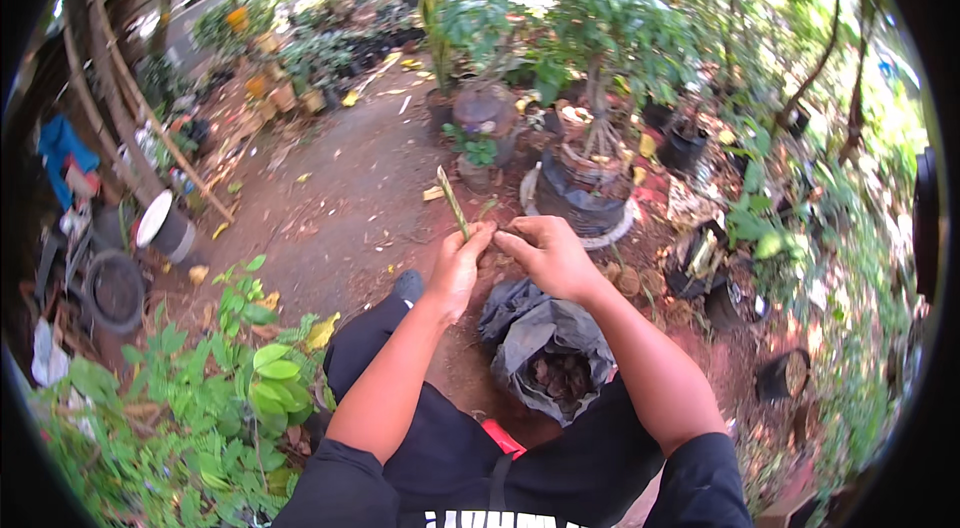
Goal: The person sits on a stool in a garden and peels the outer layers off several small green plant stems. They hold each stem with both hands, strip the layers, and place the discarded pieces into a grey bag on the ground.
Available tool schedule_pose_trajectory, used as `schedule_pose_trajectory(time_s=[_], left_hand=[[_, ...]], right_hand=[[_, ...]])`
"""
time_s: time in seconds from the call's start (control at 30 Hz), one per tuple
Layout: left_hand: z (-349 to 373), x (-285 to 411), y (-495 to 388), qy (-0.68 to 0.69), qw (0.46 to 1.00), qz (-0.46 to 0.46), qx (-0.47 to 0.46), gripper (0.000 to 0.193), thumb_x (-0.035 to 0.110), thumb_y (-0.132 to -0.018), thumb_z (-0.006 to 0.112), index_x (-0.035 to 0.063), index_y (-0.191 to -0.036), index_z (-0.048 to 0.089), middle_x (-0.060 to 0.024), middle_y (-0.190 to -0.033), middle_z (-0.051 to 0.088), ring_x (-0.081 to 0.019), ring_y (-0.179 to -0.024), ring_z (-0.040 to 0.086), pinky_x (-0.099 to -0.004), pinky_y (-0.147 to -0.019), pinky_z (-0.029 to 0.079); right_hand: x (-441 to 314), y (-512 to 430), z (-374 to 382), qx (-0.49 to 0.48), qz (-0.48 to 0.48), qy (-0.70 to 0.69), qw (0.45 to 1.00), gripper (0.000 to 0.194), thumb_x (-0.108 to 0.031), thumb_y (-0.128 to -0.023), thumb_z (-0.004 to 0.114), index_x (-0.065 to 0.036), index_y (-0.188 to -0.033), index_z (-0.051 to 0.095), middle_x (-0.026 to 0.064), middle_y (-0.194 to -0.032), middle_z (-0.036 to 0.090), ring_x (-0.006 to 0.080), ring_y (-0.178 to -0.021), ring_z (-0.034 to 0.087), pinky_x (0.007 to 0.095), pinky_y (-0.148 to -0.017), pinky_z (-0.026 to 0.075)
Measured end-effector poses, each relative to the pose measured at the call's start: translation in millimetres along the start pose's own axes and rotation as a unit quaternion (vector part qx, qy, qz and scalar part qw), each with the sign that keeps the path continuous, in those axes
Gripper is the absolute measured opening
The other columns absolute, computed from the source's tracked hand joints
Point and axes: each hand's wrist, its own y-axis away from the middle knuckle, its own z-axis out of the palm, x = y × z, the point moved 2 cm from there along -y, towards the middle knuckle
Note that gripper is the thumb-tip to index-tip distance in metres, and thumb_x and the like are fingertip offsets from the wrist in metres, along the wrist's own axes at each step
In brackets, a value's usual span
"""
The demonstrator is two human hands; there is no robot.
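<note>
My left hand [459,265] is closed around a green, striped plant stem or long leaf [452,203], whose narrow end points up and away from me. My right hand [551,254] is beside it, thumb and forefinger pinched together close to the left fingertips; whether something small lies between them cannot be told. Below my right forearm stands an open black plastic bag [555,359] with dark brown clumps [561,376] inside. A red object [503,439] shows between my legs.
Ahead are a large plant in a black-wrapped pot [581,187], a small potted plant [476,153] and a round jar [486,108]. Leafy plants [217,393] grow at the lower left. A bucket [169,228] leans at the left beside wooden poles [142,100]. Black pots [682,145] stand at the right.
</note>
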Motion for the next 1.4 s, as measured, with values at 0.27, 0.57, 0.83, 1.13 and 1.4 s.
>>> schedule_pose_trajectory(time_s=[0.27,0.57,0.83,1.13,1.4], left_hand=[[46.9,-20.5,-5.6,0.093,0.987,-0.067,-0.112,0.022,0.024,-0.108,0.053,0.012,-0.091,0.057,0.0056,-0.071,0.043,-0.0081,-0.065,0.041,-0.0264,-0.06,0.034],[89.7,-6.3,-26.4,-0.079,0.981,0.082,-0.159,0.017,0.013,-0.102,0.062,0.0057,-0.088,0.067,0.0059,-0.079,0.061,-0.0022,-0.069,0.05,-0.0224,-0.06,0.039],[126.1,22.0,-14.7,-0.331,0.907,0.201,-0.164,0.028,0.018,-0.103,0.062,0.0014,-0.082,0.071,0.0045,-0.074,0.064,-0.0019,-0.067,0.051,-0.0245,-0.057,0.039],[171.9,23.1,-33.4,-0.324,0.916,0.053,-0.232,0.036,0.035,-0.101,0.067,0.0048,-0.083,0.072,0.0053,-0.075,0.065,-0.0032,-0.066,0.054,-0.0238,-0.058,0.042],[207.0,40.1,-23.3,-0.428,0.821,0.17,-0.337,0.037,0.028,-0.104,0.063,-0.0031,-0.085,0.07,0.0051,-0.074,0.063,-0.0026,-0.071,0.051,-0.0258,-0.061,0.042]], right_hand=[[8.5,31.0,-40.4,0.028,0.043,-0.001,0.999,0.031,-0.023,-0.098,0.063,0.007,-0.092,0.071,0.0205,-0.072,0.069,0.0197,-0.068,0.069,0.0391,-0.068,0.053],[16.9,58.7,-70.0,0.104,0.051,-0.065,0.991,0.031,-0.025,-0.097,0.063,0.006,-0.096,0.071,0.0191,-0.07,0.066,0.0229,-0.065,0.064,0.0423,-0.069,0.051],[-9.3,90.0,-96.1,0.202,-0.046,0.112,0.972,0.028,-0.02,-0.098,0.064,0.007,-0.091,0.065,0.0231,-0.071,0.058,0.0215,-0.058,0.049,0.041,-0.06,0.044],[-5.7,107.6,-110.8,0.221,0.002,0.018,0.975,0.034,-0.029,-0.097,0.065,0.004,-0.093,0.071,0.0234,-0.074,0.067,0.0396,-0.071,0.067,0.0456,-0.068,0.051],[1.5,126.4,-124.1,0.239,-0.027,-0.044,0.97,0.027,-0.021,-0.098,0.064,0.005,-0.095,0.071,0.0175,-0.07,0.065,0.0195,-0.062,0.053,0.04,-0.064,0.047]])
